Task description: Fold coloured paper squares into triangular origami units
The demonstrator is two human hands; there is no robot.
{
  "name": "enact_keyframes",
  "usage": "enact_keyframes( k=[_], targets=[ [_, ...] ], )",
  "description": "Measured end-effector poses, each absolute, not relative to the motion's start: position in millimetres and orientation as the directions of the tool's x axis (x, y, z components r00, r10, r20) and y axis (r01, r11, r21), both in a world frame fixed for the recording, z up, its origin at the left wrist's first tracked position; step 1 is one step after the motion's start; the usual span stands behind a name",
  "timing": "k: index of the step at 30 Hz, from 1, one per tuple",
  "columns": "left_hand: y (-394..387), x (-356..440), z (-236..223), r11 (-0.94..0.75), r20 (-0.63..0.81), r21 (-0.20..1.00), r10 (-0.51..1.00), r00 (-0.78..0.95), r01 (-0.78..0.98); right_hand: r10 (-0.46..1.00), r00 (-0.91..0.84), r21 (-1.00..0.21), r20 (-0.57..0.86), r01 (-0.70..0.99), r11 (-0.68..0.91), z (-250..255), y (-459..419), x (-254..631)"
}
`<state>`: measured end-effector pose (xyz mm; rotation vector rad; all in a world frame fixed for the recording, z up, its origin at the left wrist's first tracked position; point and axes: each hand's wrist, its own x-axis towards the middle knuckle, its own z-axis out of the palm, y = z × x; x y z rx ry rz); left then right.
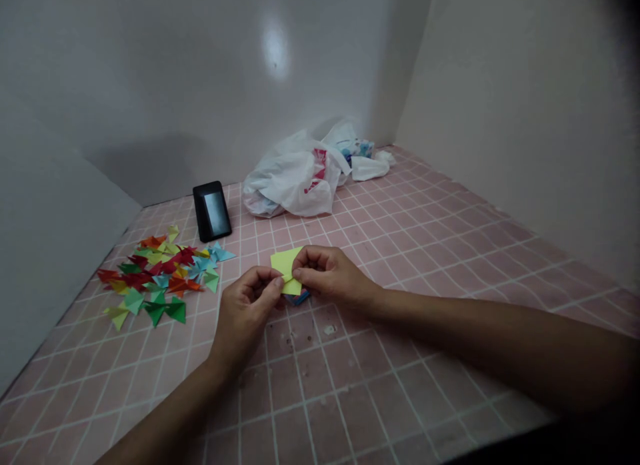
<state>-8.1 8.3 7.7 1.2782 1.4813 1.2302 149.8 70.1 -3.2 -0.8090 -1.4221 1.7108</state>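
Observation:
A small yellow piece of paper (286,260) is held up between my two hands in front of me. My left hand (249,303) pinches its left edge between thumb and fingers. On the other side my right hand (333,276) is closed on the right part of the same paper, thumb and forefinger pressed together. A narrow fold or strip crosses the paper between the fingertips. Just beneath it, partly hidden by the paper and fingers, a bluish stack (300,298) lies on the tiled surface.
To the left lies a pile of folded paper pieces (157,271) in several colours. A black phone-like device (212,211) leans near the back wall. Crumpled white plastic bags (295,175) sit at the back. Walls enclose the pink tiled surface (400,398) behind and at the sides.

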Motion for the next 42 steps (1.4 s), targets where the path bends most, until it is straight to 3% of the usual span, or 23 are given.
enact_keyframes(
  k=[12,32,38,42],
  targets=[
    [8.5,-6.6,9.4,-0.024,0.086,0.940,0.982,-0.168,0.341,0.835,-0.550,-0.971,-0.020,-0.187,-0.147,-3.2,70.7,151.9],
    [11.0,-6.9,14.4,0.077,-0.065,0.948,0.997,-0.049,0.308,0.808,-0.571,-0.989,0.145,-0.050,0.142,-6.7,75.4,152.9],
    [10.6,-4.0,9.9,0.152,-0.139,0.985,0.980,-0.145,0.082,0.816,-0.551,-0.985,0.175,-0.099,0.144,-8.7,73.0,153.0],
    [10.3,-3.1,5.9,0.139,-0.147,0.989,0.974,-0.173,-0.055,0.808,-0.558,-0.979,0.187,-0.036,0.201,-7.6,71.7,153.7]
  ],
)
